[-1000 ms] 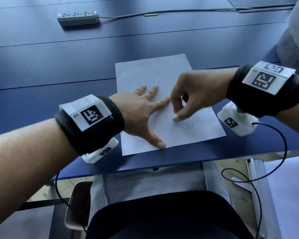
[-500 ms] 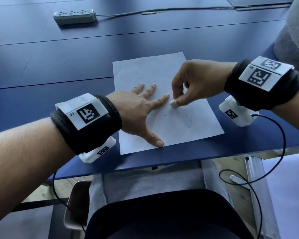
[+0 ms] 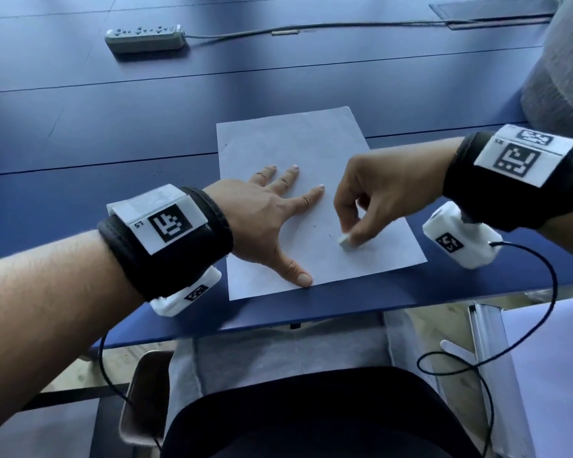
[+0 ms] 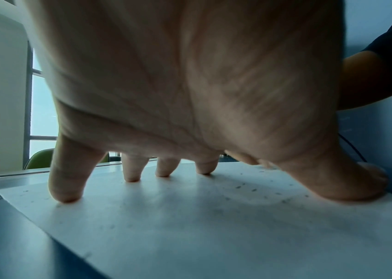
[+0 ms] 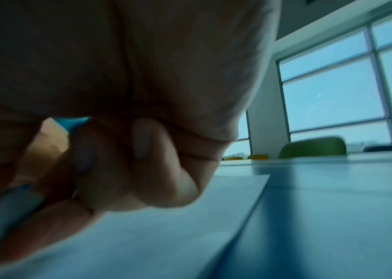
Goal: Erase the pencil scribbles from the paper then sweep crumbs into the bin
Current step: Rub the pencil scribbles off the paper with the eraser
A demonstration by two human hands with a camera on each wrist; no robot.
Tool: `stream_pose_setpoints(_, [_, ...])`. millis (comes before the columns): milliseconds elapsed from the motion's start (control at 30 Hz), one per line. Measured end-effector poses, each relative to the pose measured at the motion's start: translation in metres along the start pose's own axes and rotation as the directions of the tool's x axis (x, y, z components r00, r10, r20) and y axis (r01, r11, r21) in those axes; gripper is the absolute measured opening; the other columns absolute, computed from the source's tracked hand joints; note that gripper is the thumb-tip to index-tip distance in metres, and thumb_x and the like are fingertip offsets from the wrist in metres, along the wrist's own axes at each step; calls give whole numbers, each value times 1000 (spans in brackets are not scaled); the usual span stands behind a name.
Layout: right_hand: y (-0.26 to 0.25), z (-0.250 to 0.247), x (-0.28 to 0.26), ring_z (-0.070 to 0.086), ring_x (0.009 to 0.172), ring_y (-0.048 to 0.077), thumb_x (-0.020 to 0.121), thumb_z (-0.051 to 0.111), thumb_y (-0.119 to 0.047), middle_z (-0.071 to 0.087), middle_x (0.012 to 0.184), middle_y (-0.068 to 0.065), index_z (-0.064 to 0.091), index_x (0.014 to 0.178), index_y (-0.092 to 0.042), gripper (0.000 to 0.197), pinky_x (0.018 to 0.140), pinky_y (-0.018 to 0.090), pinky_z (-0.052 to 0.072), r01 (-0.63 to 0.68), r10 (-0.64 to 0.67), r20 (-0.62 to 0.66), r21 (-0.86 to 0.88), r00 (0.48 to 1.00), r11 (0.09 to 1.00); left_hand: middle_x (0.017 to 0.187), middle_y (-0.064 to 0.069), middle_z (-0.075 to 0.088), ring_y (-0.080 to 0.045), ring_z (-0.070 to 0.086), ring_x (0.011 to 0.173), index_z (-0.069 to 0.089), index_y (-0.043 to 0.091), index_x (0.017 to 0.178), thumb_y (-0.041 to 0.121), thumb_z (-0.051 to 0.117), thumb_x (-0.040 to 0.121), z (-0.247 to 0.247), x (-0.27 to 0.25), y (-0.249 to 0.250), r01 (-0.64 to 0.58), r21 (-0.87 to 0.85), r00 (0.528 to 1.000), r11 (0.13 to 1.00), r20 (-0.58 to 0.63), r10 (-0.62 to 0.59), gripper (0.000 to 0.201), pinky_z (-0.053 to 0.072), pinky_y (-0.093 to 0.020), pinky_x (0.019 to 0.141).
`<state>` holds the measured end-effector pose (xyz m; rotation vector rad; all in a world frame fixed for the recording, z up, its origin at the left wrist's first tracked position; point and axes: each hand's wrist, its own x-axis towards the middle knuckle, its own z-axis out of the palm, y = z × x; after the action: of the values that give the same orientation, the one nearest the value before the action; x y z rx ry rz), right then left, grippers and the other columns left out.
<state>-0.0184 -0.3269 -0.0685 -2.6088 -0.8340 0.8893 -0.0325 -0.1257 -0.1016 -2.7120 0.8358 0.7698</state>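
- The right hand (image 3: 371,200) pinches a small white eraser (image 3: 344,240) against the sheet of paper (image 3: 298,140), near its right edge.
- The left hand (image 3: 265,219) presses the sheet with fingers spread flat.
- Faint pencil marks (image 3: 329,233) and eraser crumbs (image 4: 253,189) remain, so erasing looks unfinished; sweeping not yet begun.
- No bin in view.
- The paper's near edge lies close to the blue table (image 3: 80,127) edge; open room lies beyond.

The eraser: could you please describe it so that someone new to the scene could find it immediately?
On the blue table lies one white sheet of paper. Near its right edge, the right hand pinches a small pale eraser against the sheet. It is the only loose block there; the left hand lies flat, holding nothing.
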Motion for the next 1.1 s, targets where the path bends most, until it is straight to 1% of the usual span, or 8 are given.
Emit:
stream_pose_setpoints(133, [12,-7,7,49,47,2,78,80,-34,55,47,-19,72,69,-21,18,47,8,37,-16,13,-236,-12,972,1000,164,4,-21,-23,-12,152,-21,49,148,101,36,36,-2,0,1,5,-4,1000,1000,3,-5,136,23,-50,119])
stream_pose_setpoints(267, [-3,5,3,50,47,2,79,78,-32,56,47,-20,70,67,-21,18,48,10,37,41,-45,-93,-50,995,998,164,4,-21,-22,-13,152,-21,49,149,100,43,43,-3,-1,1,10,3,1000,1000,5,-10,134,24,-49,119])
stream_pose_setpoints(433, [1,0,17,51,51,7,77,77,-26,65,62,-8,68,65,-23,16,59,28,50,48,-65,-300,-66,952,997,164,3,-20,-23,-12,152,-17,49,150,101,42,42,-2,0,1,7,-1,1000,1000,4,-7,134,23,-49,119])
stream_pose_setpoints(567, [-6,6,11,54,50,4,79,77,-37,65,58,-16,73,71,-26,14,55,21,51,54,-56,-49,-54,997,997,165,2,-16,-24,-7,153,-11,49,151,98,50,44,-5,-1,3,0,-12,1000,1000,4,0,133,25,-49,119])
stream_pose_setpoints(667, [8,-5,6,62,57,18,81,75,-42,71,75,-9,73,79,-28,14,63,40,61,-18,14,-138,-26,990,1000,167,0,-2,-24,6,153,6,36,155,94,55,50,-13,2,7,-31,1,999,1000,-26,31,129,29,-47,117])
stream_pose_setpoints(867, [25,-9,1,56,56,2,79,77,-40,71,78,-8,73,79,-24,16,61,23,48,-68,48,-316,-52,947,996,137,1,47,-17,48,113,37,14,128,82,64,62,-26,14,25,-102,33,979,994,-176,106,98,37,-28,80])
stream_pose_setpoints(1000, [14,3,-4,53,55,3,79,78,-34,68,69,-10,73,72,-25,12,60,17,43,11,-23,-256,-47,967,999,166,6,8,-13,15,150,17,22,153,90,56,59,-17,18,19,-116,5,985,993,-132,115,122,35,-33,107])
stream_pose_setpoints(1100, [9,1,-8,53,52,-3,79,79,-35,61,54,-22,74,74,-26,13,52,7,38,34,-36,-130,-20,991,999,166,5,-14,-13,-7,152,-8,35,157,93,50,58,-13,19,17,-121,-16,991,992,-63,120,128,17,-41,121])
